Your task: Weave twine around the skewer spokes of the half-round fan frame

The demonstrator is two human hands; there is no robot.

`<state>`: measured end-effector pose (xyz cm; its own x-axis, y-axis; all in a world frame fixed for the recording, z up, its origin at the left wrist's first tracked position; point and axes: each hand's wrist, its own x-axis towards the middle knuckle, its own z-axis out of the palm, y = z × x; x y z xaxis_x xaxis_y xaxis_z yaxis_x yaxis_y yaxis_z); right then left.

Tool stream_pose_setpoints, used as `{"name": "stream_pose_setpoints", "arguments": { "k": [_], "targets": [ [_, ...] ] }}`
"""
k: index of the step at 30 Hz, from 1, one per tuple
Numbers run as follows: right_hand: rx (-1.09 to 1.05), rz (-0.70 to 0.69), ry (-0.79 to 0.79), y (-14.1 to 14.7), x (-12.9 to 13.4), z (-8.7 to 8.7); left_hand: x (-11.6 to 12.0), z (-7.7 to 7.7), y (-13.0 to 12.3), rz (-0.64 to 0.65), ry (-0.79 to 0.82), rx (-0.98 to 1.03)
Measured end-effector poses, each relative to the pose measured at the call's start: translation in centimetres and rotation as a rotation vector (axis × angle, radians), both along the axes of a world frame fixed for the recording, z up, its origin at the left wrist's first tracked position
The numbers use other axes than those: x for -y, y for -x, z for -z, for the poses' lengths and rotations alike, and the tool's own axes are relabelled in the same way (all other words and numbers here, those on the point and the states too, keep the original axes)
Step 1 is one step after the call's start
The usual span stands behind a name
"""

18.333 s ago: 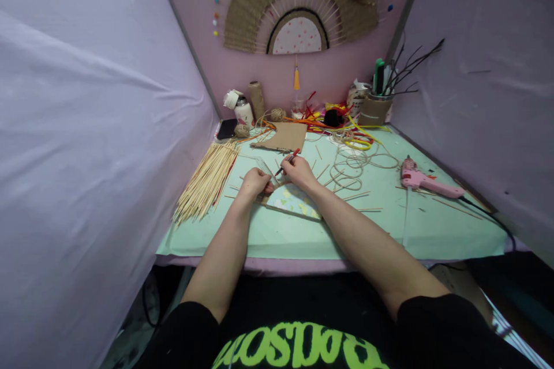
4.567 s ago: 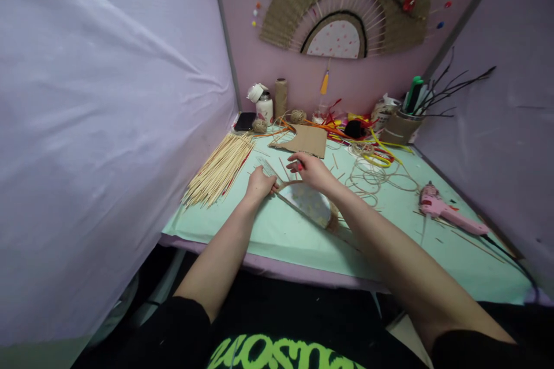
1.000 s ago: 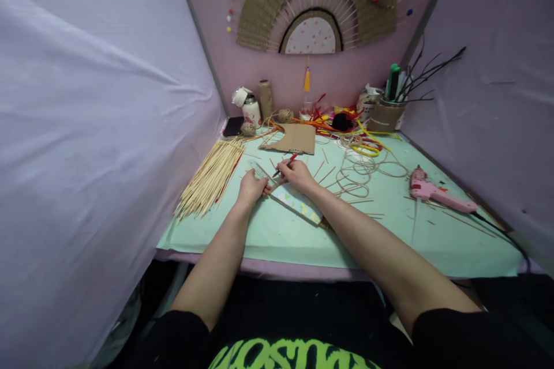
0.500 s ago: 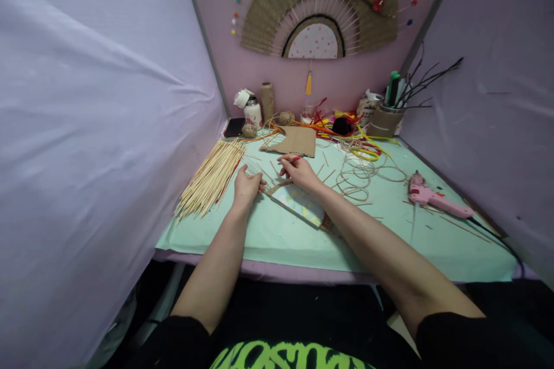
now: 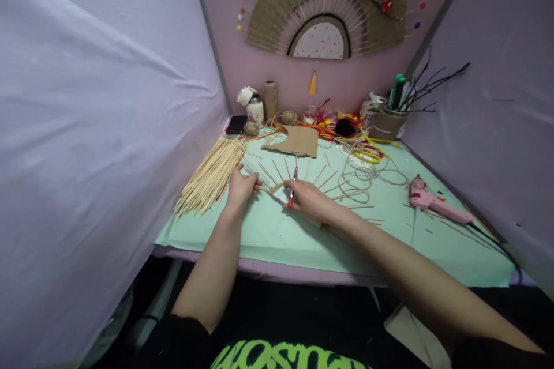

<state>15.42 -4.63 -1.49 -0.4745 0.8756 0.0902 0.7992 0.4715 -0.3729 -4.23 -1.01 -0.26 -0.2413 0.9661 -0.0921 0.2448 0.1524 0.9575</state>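
Note:
My right hand [image 5: 309, 199] is closed around a red pen [image 5: 293, 187], its shaft pointing up and away over the work. Beneath that hand lies a half-round cardboard piece [image 5: 277, 191] with a pale patterned face, largely covered by my hand. Thin sticks [image 5: 318, 173] fan outward around its curved edge. My left hand [image 5: 242, 187] is at the left end of this piece, thumb and fingers closed on a clear strip that looks like a ruler [image 5: 251, 168]. A thick bundle of bamboo sticks [image 5: 212, 176] lies just left of it.
A pink glue gun [image 5: 437, 202] with a cord lies at the right. Loose twine [image 5: 357, 176] and a cut cardboard sheet [image 5: 298, 141] lie farther back. Bottle [image 5: 255, 110], phone [image 5: 236, 125] and a pot [image 5: 387, 122] of markers and twigs line the back; a decorated fan [image 5: 322, 11] hangs above.
My right hand has come down toward me over the half-round piece, and the pen has swung upright. My left hand has shifted slightly left. The whole view has tilted a little.

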Motion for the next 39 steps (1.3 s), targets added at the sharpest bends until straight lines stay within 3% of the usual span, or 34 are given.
{"name": "stream_pose_setpoints", "arguments": {
  "k": [4,8,18,39],
  "targets": [
    [0.084,0.157,-0.028,1.4,0.3,0.0,-0.4,0.4,0.1,-0.002,0.026,-0.069],
    [0.115,0.212,-0.054,1.9,0.6,-0.3,-0.9,1.1,-0.3,0.023,0.036,-0.085],
    [0.095,0.169,0.023,1.6,0.4,-1.4,-1.9,1.9,-1.1,0.03,0.024,-0.09],
    [0.122,0.179,-0.016,1.8,0.5,-0.9,-1.9,2.7,-1.1,0.105,0.031,-0.103]
  ]
}}
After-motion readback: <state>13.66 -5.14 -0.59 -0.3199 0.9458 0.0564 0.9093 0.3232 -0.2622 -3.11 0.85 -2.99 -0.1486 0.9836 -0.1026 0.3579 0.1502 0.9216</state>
